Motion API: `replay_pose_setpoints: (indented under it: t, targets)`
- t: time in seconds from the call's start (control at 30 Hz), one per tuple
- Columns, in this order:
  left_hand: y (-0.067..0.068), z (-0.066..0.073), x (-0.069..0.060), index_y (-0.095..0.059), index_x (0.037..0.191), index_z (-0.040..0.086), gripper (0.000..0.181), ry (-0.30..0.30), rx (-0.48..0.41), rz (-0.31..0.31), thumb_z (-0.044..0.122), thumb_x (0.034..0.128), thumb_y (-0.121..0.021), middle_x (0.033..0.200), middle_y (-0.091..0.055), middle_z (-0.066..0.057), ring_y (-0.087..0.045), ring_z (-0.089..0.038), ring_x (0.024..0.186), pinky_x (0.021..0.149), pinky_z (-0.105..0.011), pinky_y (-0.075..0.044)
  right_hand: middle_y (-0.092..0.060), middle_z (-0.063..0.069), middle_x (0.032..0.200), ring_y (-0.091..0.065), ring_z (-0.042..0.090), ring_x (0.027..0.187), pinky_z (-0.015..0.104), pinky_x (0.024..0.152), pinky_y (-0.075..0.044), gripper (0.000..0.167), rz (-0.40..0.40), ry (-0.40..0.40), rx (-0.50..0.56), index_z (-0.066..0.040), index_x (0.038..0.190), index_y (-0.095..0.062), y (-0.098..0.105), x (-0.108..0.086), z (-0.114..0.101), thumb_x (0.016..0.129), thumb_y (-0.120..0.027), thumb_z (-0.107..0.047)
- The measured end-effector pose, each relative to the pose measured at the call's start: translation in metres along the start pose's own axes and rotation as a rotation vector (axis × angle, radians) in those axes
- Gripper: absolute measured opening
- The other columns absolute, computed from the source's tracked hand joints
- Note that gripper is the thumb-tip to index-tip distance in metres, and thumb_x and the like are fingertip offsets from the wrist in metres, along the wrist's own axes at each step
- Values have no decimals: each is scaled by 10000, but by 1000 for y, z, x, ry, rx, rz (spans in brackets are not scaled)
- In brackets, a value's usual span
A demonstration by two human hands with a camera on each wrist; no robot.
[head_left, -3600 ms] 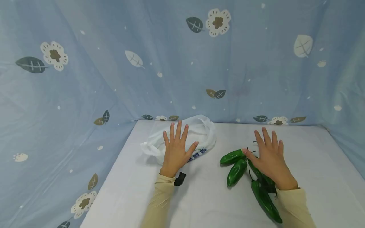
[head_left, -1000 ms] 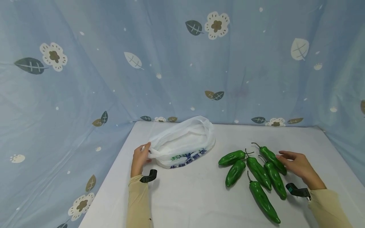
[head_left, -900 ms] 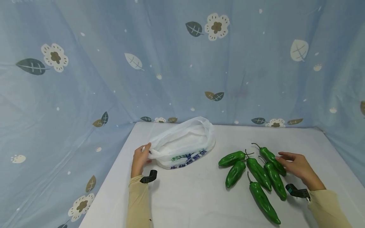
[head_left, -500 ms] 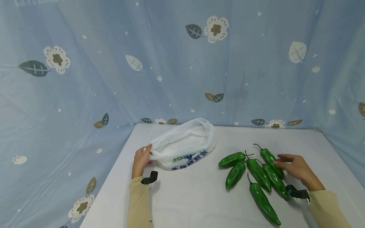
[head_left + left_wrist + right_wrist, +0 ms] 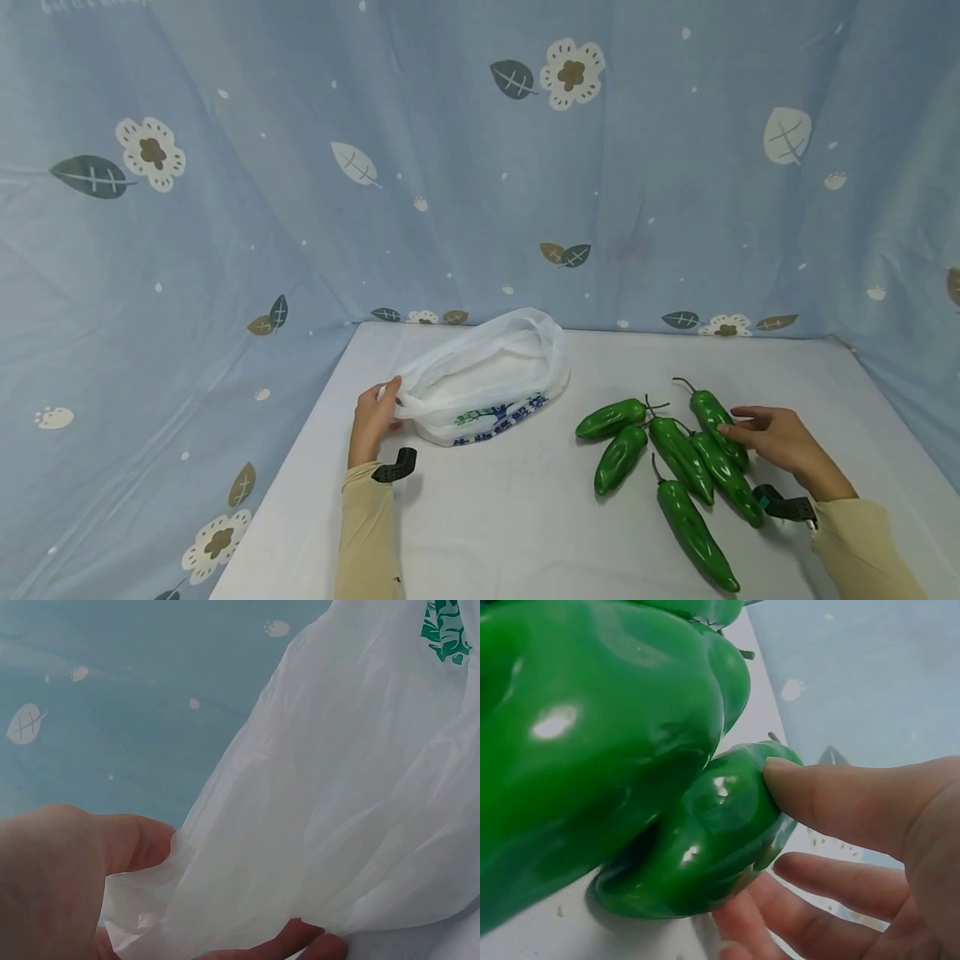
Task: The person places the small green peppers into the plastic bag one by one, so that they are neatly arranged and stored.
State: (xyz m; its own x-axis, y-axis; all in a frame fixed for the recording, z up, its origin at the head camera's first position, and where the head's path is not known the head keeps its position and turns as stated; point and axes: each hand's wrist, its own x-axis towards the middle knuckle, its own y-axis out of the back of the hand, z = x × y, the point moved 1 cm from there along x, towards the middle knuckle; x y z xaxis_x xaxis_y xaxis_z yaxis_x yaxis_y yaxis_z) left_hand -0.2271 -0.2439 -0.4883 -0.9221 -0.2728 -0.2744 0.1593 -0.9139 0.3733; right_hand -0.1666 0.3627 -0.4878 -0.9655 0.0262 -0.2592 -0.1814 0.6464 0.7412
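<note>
Green pepper (image 5: 711, 411) rests on the table (image 5: 510, 517), pinched between the right hand's (image 5: 783, 442) thumb and fingers; five other peppers (image 5: 681, 460) lie to that hand's left. The grip looks made, the lifting not, and all six are outside the white bag (image 5: 450, 410). Spread already, by the look of it, the bag sits just right of the left hand (image 5: 371, 417), which pinches its edge. Its plastic is thin, crinkled, translucent; the peppers are glossy, tapered and shallowly dented, with thin, dark stems.
</note>
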Motion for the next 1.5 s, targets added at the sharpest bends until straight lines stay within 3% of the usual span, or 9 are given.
replay_pose_setpoints:
  t: [0.23,0.53,1.03,1.3,1.5]
  targets:
    - [-1,1,1,-555,1444,38,655,4,0,5,553,1047,-475,1137,-559,-107,-554,-264,1112,812,-325,-601,-491,489,1337,-719,380,991,432,776,-635,741,-9,15,61,237,1409,-424,-1,-1,1,1034,-620,-371]
    - [-1,1,0,-561,1438,36,648,-1,9,-1,547,1050,-470,1138,-556,-102,-554,-263,1115,794,-304,-601,-405,512,1417,-696,483,1084,465,828,-629,714,-57,36,81,249,1428,-396,7,-5,-2,1075,-550,-352]
    - [-2,0,2,-571,1430,46,644,-6,4,-10,555,1044,-491,1138,-558,-98,-558,-257,1114,810,-321,-605,-439,460,1453,-670,466,1169,439,856,-628,774,-66,19,108,230,1458,-371,15,-8,-15,1072,-538,-419]
    - [-3,1,1,-576,1417,35,630,-11,-3,-16,540,1049,-490,1149,-553,-102,-555,-254,1109,812,-318,-603,-455,439,1464,-653,477,1192,414,834,-632,766,-36,68,112,202,1464,-398,14,-9,-29,1060,-569,-426]
    - [-2,2,0,-570,1435,48,628,-14,21,-2,536,1049,-485,1172,-575,-118,-566,-264,1113,811,-317,-603,-436,417,1500,-635,457,1234,395,854,-629,784,-59,73,145,181,1496,-369,13,-6,-40,1059,-562,-442]
